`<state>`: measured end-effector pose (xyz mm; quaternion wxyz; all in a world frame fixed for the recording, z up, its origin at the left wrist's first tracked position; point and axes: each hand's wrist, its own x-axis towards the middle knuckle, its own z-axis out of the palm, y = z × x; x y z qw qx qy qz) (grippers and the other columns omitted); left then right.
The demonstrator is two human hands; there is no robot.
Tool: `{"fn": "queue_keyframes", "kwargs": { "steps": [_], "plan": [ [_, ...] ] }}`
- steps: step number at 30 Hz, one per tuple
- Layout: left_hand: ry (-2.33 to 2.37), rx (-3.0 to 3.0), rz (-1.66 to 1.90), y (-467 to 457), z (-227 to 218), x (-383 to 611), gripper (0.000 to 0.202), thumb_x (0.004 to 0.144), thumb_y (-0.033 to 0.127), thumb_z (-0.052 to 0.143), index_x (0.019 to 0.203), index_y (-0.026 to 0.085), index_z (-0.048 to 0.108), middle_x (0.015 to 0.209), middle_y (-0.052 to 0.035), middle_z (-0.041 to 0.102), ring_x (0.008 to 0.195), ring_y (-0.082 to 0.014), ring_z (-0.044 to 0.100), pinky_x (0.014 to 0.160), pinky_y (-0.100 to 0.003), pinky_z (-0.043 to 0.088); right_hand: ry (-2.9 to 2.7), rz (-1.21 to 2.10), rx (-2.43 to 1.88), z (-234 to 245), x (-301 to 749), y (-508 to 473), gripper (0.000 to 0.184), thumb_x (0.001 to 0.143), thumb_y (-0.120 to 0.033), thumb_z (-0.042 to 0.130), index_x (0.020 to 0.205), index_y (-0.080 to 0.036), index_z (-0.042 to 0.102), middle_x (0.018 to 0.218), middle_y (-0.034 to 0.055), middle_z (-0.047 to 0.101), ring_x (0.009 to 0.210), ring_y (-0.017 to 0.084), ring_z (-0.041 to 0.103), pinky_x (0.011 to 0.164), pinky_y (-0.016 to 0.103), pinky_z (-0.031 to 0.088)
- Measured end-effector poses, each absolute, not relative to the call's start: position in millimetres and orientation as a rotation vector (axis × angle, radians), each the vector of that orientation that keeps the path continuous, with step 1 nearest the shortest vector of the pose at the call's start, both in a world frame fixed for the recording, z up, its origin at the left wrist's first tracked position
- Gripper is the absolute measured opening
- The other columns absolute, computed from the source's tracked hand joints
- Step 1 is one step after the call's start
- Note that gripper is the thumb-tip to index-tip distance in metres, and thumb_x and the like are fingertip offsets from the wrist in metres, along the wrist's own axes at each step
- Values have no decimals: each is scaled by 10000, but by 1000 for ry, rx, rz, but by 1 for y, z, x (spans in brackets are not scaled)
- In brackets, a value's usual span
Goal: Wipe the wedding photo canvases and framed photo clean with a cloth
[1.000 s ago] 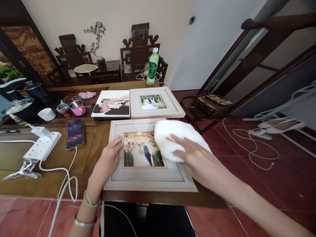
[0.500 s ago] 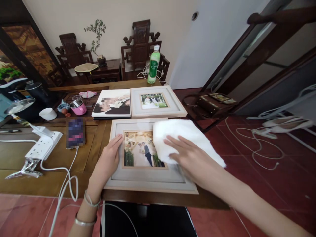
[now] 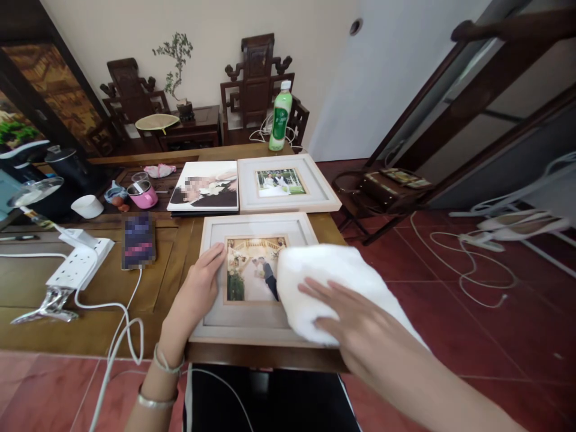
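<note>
A picture frame [image 3: 252, 327] with a pale wooden border lies flat on the wooden table in front of me. The photo [image 3: 252, 270] inside it shows a couple before a lit staircase. My left hand [image 3: 201, 291] rests along the frame's left side, its fingers stretched out and lying flat on it. My right hand [image 3: 348, 315] holds a fluffy white cloth [image 3: 319, 264] against the frame's right part, fingers extended over it. That cloth hides the right side of the photo and the frame's lower right corner, and hangs past the table's edge.
Behind lie a second picture frame [image 3: 326, 189] and a photo album [image 3: 204, 201]. A green bottle [image 3: 279, 120] stands at the back edge. To the left are a phone [image 3: 137, 240], a white power strip [image 3: 81, 261] with cables, a pink mug [image 3: 144, 195] and a white cup [image 3: 87, 207].
My right hand and the cloth have moved toward me and slightly right, uncovering the frame's upper right part. The left hand has stayed on the frame's left side.
</note>
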<state>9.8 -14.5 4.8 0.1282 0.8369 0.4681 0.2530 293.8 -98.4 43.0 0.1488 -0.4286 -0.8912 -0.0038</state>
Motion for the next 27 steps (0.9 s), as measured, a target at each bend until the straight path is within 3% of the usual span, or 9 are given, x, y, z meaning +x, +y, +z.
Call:
{"fn": "queue_keyframes", "kwargs": {
  "steps": [2, 5, 8, 11, 19, 24, 27],
  "plan": [
    [1348, 2438, 744, -14, 4, 9, 617, 779, -65, 309, 1340, 128, 479, 1420, -134, 463, 1351, -223, 390, 1126, -459, 336, -2564, -149, -1286, 38, 296, -65, 408, 616, 29, 444, 886, -134, 703, 1329, 173, 545, 1287, 313, 435, 1037, 517, 402],
    [1346, 2426, 744, -14, 3, 8, 621, 775, -66, 311, 1339, 134, 480, 1421, -133, 463, 1352, -224, 389, 1124, -465, 338, -2541, -292, -1394, 35, 298, -13, 431, 642, 61, 463, 981, -80, 689, 1373, 210, 486, 1325, 336, 368, 1067, 528, 351],
    [1342, 2410, 768, -15, 3, 8, 622, 778, -65, 314, 1335, 152, 486, 1416, -120, 472, 1351, -218, 392, 1124, -460, 342, -2590, -362, -1401, 35, 294, 21, 439, 662, 64, 489, 1017, -103, 688, 1395, 165, 477, 1348, 342, 324, 1086, 542, 312],
    [1361, 2389, 776, -15, 3, 9, 612, 781, -60, 321, 1328, 153, 493, 1418, -119, 470, 1350, -221, 393, 1120, -469, 345, -2676, -365, -1348, 35, 286, 24, 376, 687, 58, 514, 965, -101, 709, 1367, 175, 505, 1341, 360, 329, 1085, 540, 310],
    [1383, 2382, 774, -15, 3, 11, 614, 776, -65, 322, 1333, 138, 484, 1422, -127, 463, 1353, -221, 387, 1128, -474, 329, -2788, -110, -1214, 46, 275, -60, 223, 659, -56, 635, 822, -163, 744, 1295, 173, 573, 1281, 395, 416, 1057, 554, 349],
    [1364, 2401, 790, -15, 2, 11, 627, 777, -69, 324, 1338, 164, 478, 1418, -109, 472, 1348, -215, 394, 1121, -473, 340, -2757, 101, -1117, 57, 270, -106, 309, 613, -53, 609, 808, -257, 734, 1254, 83, 623, 1228, 314, 505, 1014, 466, 440],
    [1353, 2403, 811, -15, 1, 10, 619, 776, -69, 329, 1323, 167, 496, 1407, -110, 486, 1341, -215, 405, 1118, -473, 345, -2699, 162, -1138, 55, 264, -107, 376, 572, -25, 580, 838, -249, 723, 1281, 90, 602, 1245, 299, 489, 1026, 444, 432]
  ]
}}
